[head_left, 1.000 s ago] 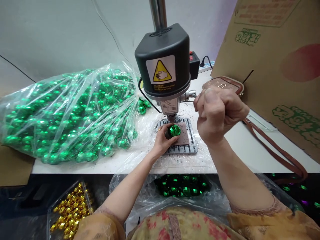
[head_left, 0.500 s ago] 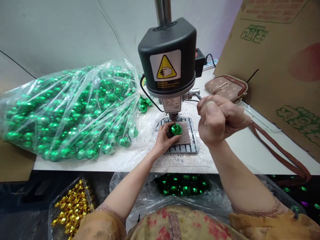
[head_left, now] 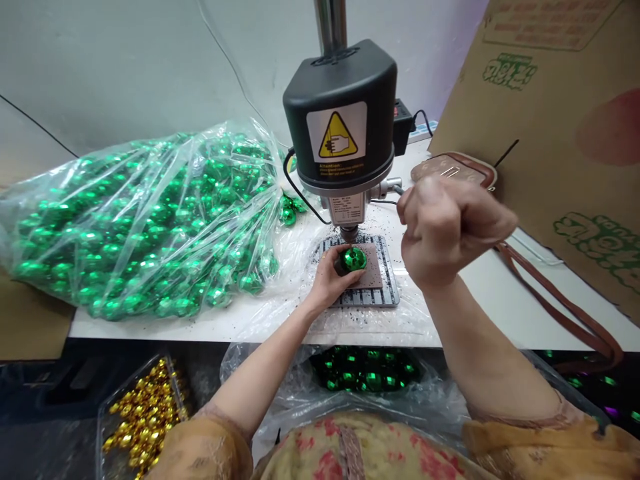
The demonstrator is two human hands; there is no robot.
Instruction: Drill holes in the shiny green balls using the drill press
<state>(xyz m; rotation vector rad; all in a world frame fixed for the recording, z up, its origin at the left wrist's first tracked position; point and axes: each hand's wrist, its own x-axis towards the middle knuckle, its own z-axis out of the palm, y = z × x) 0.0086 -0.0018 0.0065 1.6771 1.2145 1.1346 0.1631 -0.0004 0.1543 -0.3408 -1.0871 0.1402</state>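
A shiny green ball (head_left: 356, 259) is gripped in my left hand (head_left: 329, 275), which curls round its left side. The ball rests over a brownish board (head_left: 373, 277) on the slotted metal base (head_left: 390, 293) of a bench drill press (head_left: 343, 117). Just above the ball is the drill chuck (head_left: 350, 233); the bit's tip is too small to make out. My right hand (head_left: 445, 230) is a fist closed on the feed lever (head_left: 397, 189) at the drill's right side, and it hides the lever's end.
A clear bag of green balls (head_left: 150, 227) lies on the left of the white table (head_left: 150, 330). To the right are a brown purse (head_left: 465, 167) with a strap and a large cardboard box (head_left: 560, 147). Below stands a bin of gold balls (head_left: 145, 413). Dark shavings dot the table.
My right hand has risen slightly and shifted right on the lever. The left hand stays round the green ball. The whole view has moved a little.
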